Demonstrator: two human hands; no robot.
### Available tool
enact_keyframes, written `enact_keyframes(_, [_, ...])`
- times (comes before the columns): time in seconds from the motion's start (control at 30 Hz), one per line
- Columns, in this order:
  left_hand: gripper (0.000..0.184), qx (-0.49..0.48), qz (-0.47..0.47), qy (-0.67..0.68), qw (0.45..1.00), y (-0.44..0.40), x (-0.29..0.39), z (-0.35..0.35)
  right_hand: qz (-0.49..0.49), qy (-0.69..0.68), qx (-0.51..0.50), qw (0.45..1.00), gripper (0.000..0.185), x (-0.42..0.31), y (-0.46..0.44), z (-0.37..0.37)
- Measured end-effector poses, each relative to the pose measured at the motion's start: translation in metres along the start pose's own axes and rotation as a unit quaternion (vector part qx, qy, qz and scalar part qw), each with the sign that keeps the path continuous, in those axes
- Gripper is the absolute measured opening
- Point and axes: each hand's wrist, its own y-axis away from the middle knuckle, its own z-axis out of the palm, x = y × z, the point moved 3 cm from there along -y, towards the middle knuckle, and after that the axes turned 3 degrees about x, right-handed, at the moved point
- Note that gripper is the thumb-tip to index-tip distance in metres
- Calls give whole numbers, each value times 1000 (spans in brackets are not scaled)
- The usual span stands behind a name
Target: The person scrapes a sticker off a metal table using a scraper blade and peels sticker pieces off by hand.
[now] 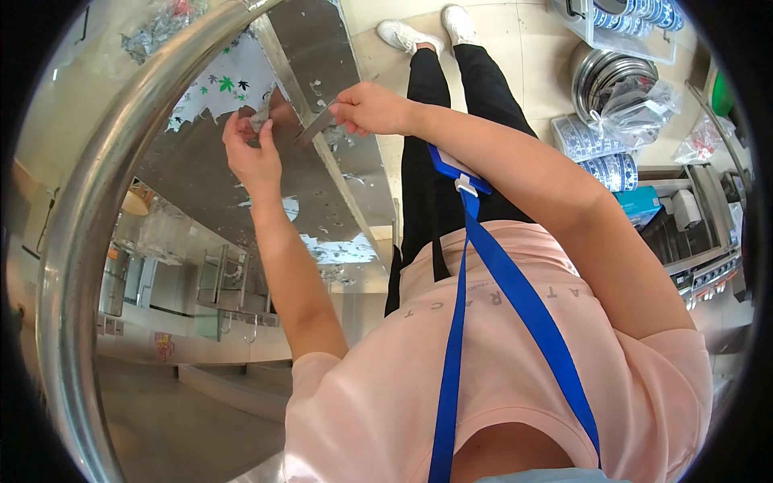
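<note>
My left hand (pixel 254 157) is above a stainless steel surface (pixel 201 181), its thumb and fingers pinching a crumpled greyish scrap of film (pixel 262 115). To its right, my right hand (pixel 373 109) grips a flat metal scraper blade (pixel 316 127) whose tip points down-left at the steel near a raised metal edge (pixel 332 165). Torn white film with green and black leaf shapes (pixel 229 80) clings to the steel just beyond my left hand. Another torn pale patch (pixel 342 249) lies nearer my body, and small flakes are scattered over the metal.
A thick curved steel tube (pixel 64 266) runs along the left. Down on the tiled floor at right are blue-and-white patterned dishes (pixel 609 171), stacked steel rings or pans (pixel 600 72), a clear plastic bag (pixel 640 113) and a blue box (pixel 638 205). A blue lanyard (pixel 515 278) hangs from my neck.
</note>
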Motion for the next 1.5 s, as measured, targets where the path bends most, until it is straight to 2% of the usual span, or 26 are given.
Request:
enact_keyframes(0.03, [38,-9,-30,15,999,-1,-5,0,-2,-1,3,1000,29,1,-1,-1])
enact_keyframes(0.13, [34,-26,63,-19,997,-6,-7,-5,0,0,5,1000,30,0,0,-4])
enact_keyframes(0.33, [29,-95,66,-91,989,-30,3,-26,17,9,5,1000,30,2,3,-10])
enact_keyframes(0.47, [26,-111,56,-34,992,-43,15,-34,16,8,3,1000,29,1,2,-8])
enact_keyframes(0.57, [28,-20,45,97,994,-40,12,-33,14,7,1,1000,29,0,0,-5])
enact_keyframes(0.67, [29,-64,119,-10,991,-34,24,-18,12,6,-5,1000,29,-2,-1,-2])
enact_keyframes(0.7, [31,-62,170,-75,981,-33,28,-16,12,5,-6,1000,29,-3,0,-2])
enact_keyframes(0.8, [30,-105,114,-77,985,-35,13,-11,13,0,-4,1000,29,-1,-2,-4])
enact_keyframes(0.9, [25,-88,181,-121,972,-37,20,-20,5,16,2,1000,30,0,-1,-10])
enact_keyframes(1.0, [21,-109,193,-131,966,-43,29,-29,16,-5,8,1000,30,1,1,-11])
enact_keyframes(1.1, [21,-116,166,-117,972,-51,34,-35,18,7,7,1000,30,3,-2,-9])
enact_keyframes(1.17, [24,-19,175,-131,976,-64,19,-56,19,1,3,1000,30,5,-4,-7])
enact_keyframes(1.23, [29,19,26,63,997,-89,7,-88,20,-1,6,1000,29,6,-3,-8])
enact_keyframes(1.33, [32,-56,-77,50,994,-91,4,-89,13,-5,0,1000,29,0,-4,-3])
enact_keyframes(1.37, [35,-77,42,-66,994,-89,9,-77,16,-9,-3,1000,29,0,-4,-1])
enact_keyframes(1.4, [39,-123,-20,8,992,-79,34,-61,19,-13,-4,1000,29,-1,-3,0])
enact_keyframes(1.5, [41,-183,36,-37,982,-58,48,-25,1,-8,-5,1000,29,-1,-2,-3])
